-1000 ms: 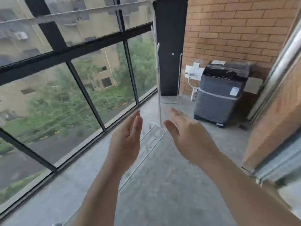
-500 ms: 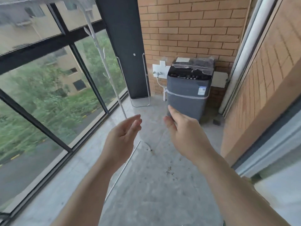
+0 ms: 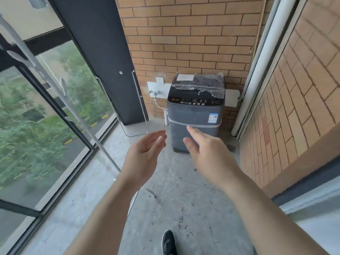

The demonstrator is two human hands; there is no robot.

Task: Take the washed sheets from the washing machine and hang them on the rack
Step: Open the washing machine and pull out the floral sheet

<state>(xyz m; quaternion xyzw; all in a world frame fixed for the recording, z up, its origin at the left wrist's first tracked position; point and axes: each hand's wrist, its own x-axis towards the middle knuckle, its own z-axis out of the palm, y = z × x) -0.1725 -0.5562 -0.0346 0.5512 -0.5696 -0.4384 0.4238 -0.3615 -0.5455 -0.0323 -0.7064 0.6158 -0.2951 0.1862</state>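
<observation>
A grey top-loading washing machine (image 3: 196, 115) stands against the brick wall at the far end of the balcony, its lid down and covered with clear plastic film. No sheets are visible. The white drying rack (image 3: 60, 100) rises as a slanted pole with hooks along the left, by the window. My left hand (image 3: 145, 153) and my right hand (image 3: 207, 153) are stretched out in front of me, both empty with fingers relaxed, well short of the machine.
A black panel (image 3: 103, 57) leans at the window's far end with a metal frame (image 3: 138, 115) at its foot. A tap and hose (image 3: 155, 94) are left of the machine. My black shoe (image 3: 169, 242) is on the grey floor. A brick wall runs along the right.
The view has swung right and moved toward the washing machine, which now looks larger and centred. The rack has slid to the left edge. Both hands stay open and empty.
</observation>
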